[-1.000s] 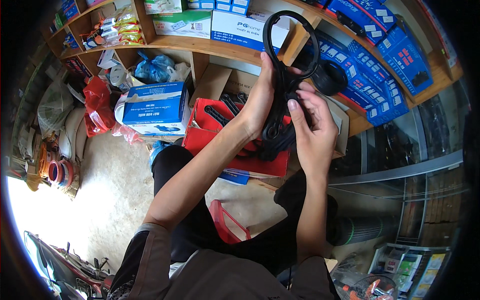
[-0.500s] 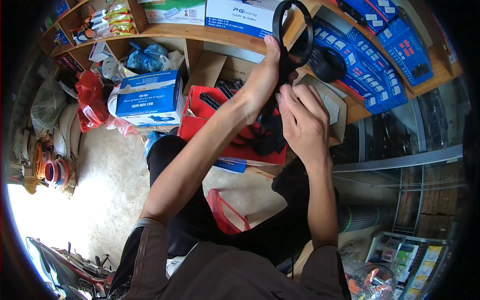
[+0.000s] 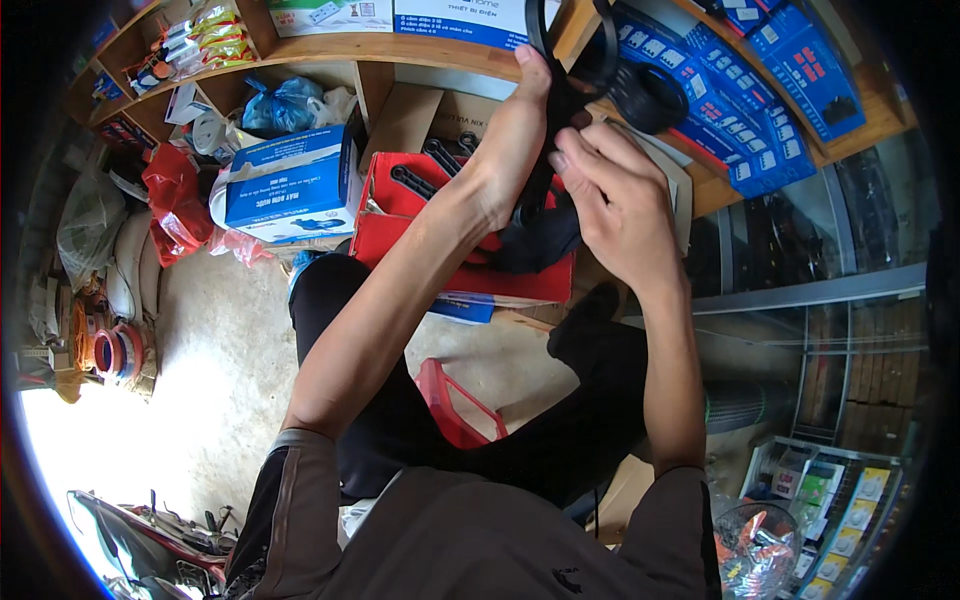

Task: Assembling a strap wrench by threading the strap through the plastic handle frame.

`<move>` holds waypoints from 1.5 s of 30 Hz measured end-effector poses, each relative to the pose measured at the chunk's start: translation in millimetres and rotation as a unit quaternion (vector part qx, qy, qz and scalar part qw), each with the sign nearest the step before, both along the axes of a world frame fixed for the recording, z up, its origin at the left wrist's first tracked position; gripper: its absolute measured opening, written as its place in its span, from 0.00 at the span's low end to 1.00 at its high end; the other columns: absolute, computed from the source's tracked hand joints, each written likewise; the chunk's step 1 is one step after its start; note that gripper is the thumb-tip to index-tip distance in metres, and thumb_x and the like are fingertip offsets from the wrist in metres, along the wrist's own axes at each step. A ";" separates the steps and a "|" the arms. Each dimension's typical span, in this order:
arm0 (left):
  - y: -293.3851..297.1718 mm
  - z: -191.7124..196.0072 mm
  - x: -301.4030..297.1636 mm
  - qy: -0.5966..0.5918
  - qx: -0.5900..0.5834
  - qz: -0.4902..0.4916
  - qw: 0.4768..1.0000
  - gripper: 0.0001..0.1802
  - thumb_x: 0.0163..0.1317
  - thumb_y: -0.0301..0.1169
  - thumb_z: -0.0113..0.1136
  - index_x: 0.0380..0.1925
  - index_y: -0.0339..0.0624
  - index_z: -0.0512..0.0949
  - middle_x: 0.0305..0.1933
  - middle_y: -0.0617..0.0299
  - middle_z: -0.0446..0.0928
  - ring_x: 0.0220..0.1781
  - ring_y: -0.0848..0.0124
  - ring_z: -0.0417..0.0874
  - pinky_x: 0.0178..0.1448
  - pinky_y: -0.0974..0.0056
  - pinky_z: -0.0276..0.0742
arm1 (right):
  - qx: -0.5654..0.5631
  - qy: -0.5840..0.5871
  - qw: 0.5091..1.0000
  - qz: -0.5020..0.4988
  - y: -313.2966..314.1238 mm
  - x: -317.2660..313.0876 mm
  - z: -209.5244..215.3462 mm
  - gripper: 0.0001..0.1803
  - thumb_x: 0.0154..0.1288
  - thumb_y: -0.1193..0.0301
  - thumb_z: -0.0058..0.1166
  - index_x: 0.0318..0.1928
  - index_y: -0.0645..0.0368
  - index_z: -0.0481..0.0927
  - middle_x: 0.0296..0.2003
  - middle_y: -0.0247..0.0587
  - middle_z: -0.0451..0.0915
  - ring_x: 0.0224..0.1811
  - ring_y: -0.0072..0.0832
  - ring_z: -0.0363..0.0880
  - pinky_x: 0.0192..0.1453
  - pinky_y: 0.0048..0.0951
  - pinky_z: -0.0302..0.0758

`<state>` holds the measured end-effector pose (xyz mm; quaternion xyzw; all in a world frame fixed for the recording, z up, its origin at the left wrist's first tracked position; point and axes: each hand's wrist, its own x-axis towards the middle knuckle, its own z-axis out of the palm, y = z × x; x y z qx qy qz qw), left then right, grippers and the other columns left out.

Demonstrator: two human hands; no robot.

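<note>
My left hand (image 3: 518, 125) is raised above a red open box, its thumb up against a black ring-topped piece (image 3: 570, 95) that looks like plastic. The large loop of this piece stands above the thumb, cut by the upper edge of the view. Close by, my right hand (image 3: 622, 205) is closed with bent fingers at the lower part of the piece; what its fingertips pinch is hidden. Black slotted bars (image 3: 412, 183) stick out of the red box (image 3: 395, 238). A dark, soft-looking bundle (image 3: 540, 243) lies over the box's near right side.
A blue and white carton (image 3: 290, 190) stands left of the red box. Black rings (image 3: 650, 98) sit by the wooden shelf at the right, near blue packages (image 3: 765, 150). Below are my black-clad legs and a red plastic stool (image 3: 450, 405). A motorbike (image 3: 150, 545) stands lower left.
Both hands and the black ring-topped piece have risen slightly in the picture. My right hand has turned a little, its forearm shifting right. The view has tilted slightly.
</note>
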<state>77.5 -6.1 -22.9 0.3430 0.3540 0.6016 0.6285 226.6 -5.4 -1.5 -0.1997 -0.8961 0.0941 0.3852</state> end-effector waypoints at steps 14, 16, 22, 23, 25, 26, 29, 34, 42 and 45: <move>2.0 3.7 -11.9 -0.169 0.226 -0.041 0.958 0.47 0.77 0.70 0.25 0.60 0.36 0.74 0.33 0.60 0.72 0.33 0.72 0.67 0.40 0.66 0.67 | -0.472 0.334 0.813 0.074 -21.3 18.8 2.5 0.18 0.79 0.67 0.55 0.58 0.71 0.79 0.33 0.37 0.77 0.26 0.17 0.70 0.29 0.20 0.66; 0.8 3.7 -12.3 -0.194 0.235 -0.074 0.950 0.47 0.77 0.70 0.26 0.59 0.35 0.74 0.32 0.60 0.71 0.33 0.72 0.67 0.40 0.66 0.67 | -0.468 0.342 0.812 0.068 -20.0 21.3 -4.1 0.19 0.79 0.68 0.55 0.59 0.71 0.79 0.33 0.37 0.77 0.26 0.17 0.70 0.29 0.20 0.66; 4.1 5.1 -4.2 -0.206 0.198 -0.066 0.956 0.47 0.76 0.71 0.27 0.59 0.37 0.76 0.28 0.59 0.70 0.28 0.70 0.66 0.33 0.67 0.63 | -0.387 0.348 0.854 0.004 -22.4 17.8 -13.6 0.19 0.75 0.74 0.61 0.61 0.73 0.81 0.47 0.39 0.85 0.44 0.19 0.81 0.52 0.20 0.75; 4.5 4.6 -3.5 -0.205 0.198 -0.061 0.957 0.47 0.76 0.71 0.27 0.59 0.37 0.76 0.28 0.59 0.70 0.28 0.70 0.66 0.33 0.67 0.63 | -0.389 0.346 0.854 0.008 -23.4 19.2 -14.1 0.19 0.75 0.74 0.61 0.61 0.73 0.81 0.47 0.39 0.85 0.44 0.19 0.81 0.52 0.20 0.75; 5.0 3.5 -1.6 -0.208 0.212 -0.070 0.952 0.48 0.76 0.71 0.27 0.59 0.37 0.76 0.26 0.59 0.70 0.27 0.71 0.65 0.33 0.67 0.63 | -0.337 0.332 0.881 -0.018 -25.4 21.1 -13.7 0.18 0.74 0.76 0.61 0.60 0.74 0.82 0.48 0.40 0.85 0.47 0.19 0.81 0.53 0.21 0.76; 7.1 1.5 -0.7 -0.211 0.218 -0.071 0.950 0.48 0.76 0.71 0.26 0.58 0.37 0.77 0.24 0.60 0.71 0.26 0.71 0.67 0.32 0.67 0.63 | -0.337 0.330 0.882 -0.016 -25.1 20.0 -13.2 0.18 0.74 0.76 0.61 0.60 0.74 0.82 0.48 0.40 0.85 0.47 0.19 0.81 0.53 0.21 0.76; 6.9 -0.7 -2.1 -0.131 0.227 -0.062 0.963 0.49 0.76 0.71 0.25 0.58 0.37 0.78 0.25 0.61 0.73 0.25 0.72 0.70 0.32 0.68 0.65 | -0.129 0.287 0.946 -0.082 -25.0 16.2 -13.6 0.11 0.71 0.80 0.64 0.49 0.76 0.83 0.36 0.40 0.82 0.38 0.22 0.78 0.41 0.24 0.74; 4.7 2.1 10.0 -0.078 0.139 0.018 0.987 0.48 0.80 0.66 0.22 0.51 0.35 0.83 0.42 0.60 0.86 0.35 0.74 0.81 0.44 0.69 0.79 | 0.094 0.144 0.978 -0.117 -21.8 9.3 -7.6 0.11 0.64 0.82 0.69 0.47 0.68 0.84 0.35 0.45 0.82 0.33 0.38 0.81 0.38 0.35 0.77; 10.0 -8.2 1.7 0.038 0.064 0.011 0.997 0.43 0.83 0.61 0.27 0.52 0.32 0.82 0.49 0.56 0.85 0.50 0.71 0.83 0.61 0.62 0.78 | 0.212 -0.073 0.971 -0.081 1.1 20.2 0.0 0.16 0.62 0.80 0.68 0.50 0.63 0.82 0.36 0.41 0.79 0.35 0.39 0.77 0.37 0.39 0.76; 12.9 -15.3 0.1 0.135 0.019 0.071 0.988 0.43 0.83 0.60 0.28 0.51 0.31 0.82 0.47 0.56 0.84 0.47 0.72 0.82 0.58 0.64 0.77 | 0.198 -0.106 0.974 -0.029 11.8 16.4 2.5 0.14 0.64 0.79 0.67 0.50 0.63 0.82 0.35 0.41 0.78 0.36 0.39 0.78 0.38 0.39 0.76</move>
